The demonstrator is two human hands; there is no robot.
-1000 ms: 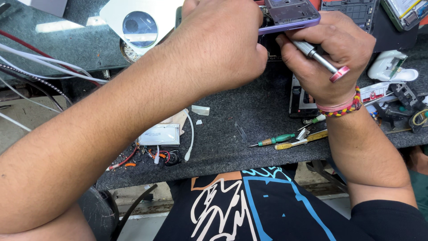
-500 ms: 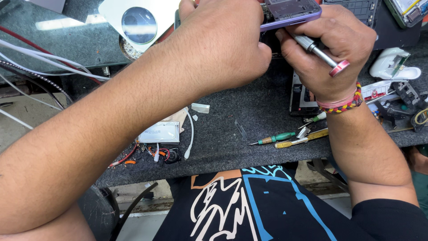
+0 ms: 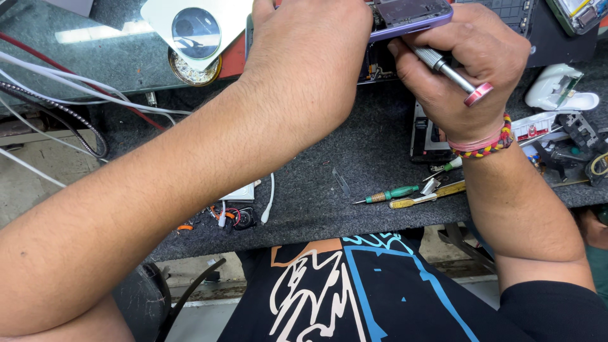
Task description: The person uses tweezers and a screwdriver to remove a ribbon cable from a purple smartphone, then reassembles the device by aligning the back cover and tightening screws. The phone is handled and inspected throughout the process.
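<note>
Two hands: both work at the top of the dark felt mat (image 3: 354, 158), on one opened purple phone (image 3: 411, 16).
Phone: lies at the far edge of the mat, back cover off, its long axis running left to right; only its near rim and part of its inside show.
Left hand (image 3: 310, 57): covers the left part of the phone, fingers curled down over it; it appears to pin the phone down, though the grip itself is hidden under the knuckles.
Right hand (image 3: 468, 69): closed in a narrow pinch around a metal precision screwdriver (image 3: 446, 68), just right of the phone.
Screwdriver axis: slants from the red end cap (image 3: 478, 95) at lower right up and left to the tip, which meets the phone's near rim; the exact contact spot is hidden by the fingers.
Key relation: the phone lies up and left of the right hand, in line with the tool; the right hand is the nearer one to the working spot.
Wrist: a pink and braided band (image 3: 484, 144) sits on the right wrist.
Near edge of mat: a green-handled screwdriver (image 3: 389, 194) and a yellow tool (image 3: 427, 196) lie side by side, well apart from the phone.
Left of phone: a white cover with a round lens opening (image 3: 196, 28).
</note>
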